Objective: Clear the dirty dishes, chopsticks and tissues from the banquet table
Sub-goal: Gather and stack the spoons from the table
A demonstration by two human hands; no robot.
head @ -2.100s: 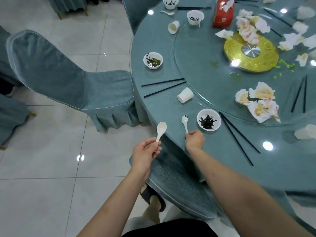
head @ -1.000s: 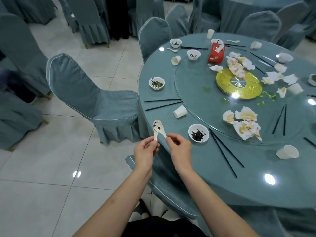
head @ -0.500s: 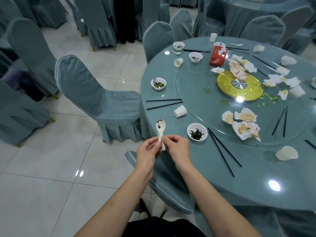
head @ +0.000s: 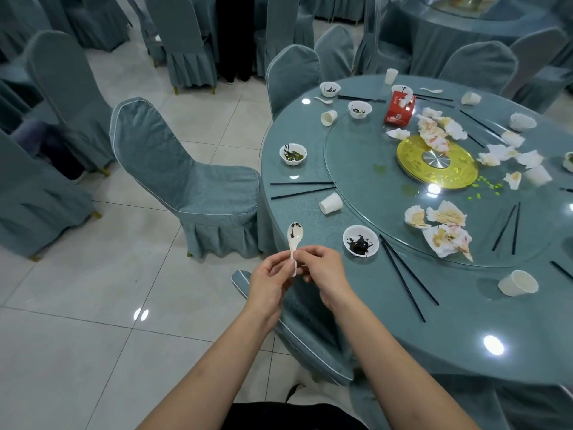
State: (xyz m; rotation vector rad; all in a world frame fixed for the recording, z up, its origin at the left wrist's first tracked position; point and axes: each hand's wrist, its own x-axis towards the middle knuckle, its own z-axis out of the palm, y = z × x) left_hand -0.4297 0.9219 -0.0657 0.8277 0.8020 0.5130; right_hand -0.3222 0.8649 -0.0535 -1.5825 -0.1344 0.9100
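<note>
The person holds both hands together in front of the body, just off the near edge of the round table (head: pixel 465 342). The left hand (head: pixel 269 280) and the right hand (head: pixel 324 272) meet at the handle of a white spoon (head: pixel 294 242), fingers of both curled around it so that the handle is pinched between them; whether a second spoon is stacked behind it cannot be told. The spoon stands upright, its bowl rising above the fingers and smeared with dark sauce. Just to the right of the right hand, on the table, sits a small white bowl (head: pixel 361 240) with dark leftovers, and beside that bowl a pair of black chopsticks (head: pixel 406 276) runs diagonally toward the table edge. Up and to the right of the hands a paper cup (head: pixel 331 203) lies on its side, with another pair of chopsticks (head: pixel 302 188) just beyond it. Farther right, well apart from the hands, crumpled stained tissues (head: pixel 440 229) lie on the glass turntable (head: pixel 366 156). To the left of the hands stands a covered chair (head: pixel 186 181).
</note>
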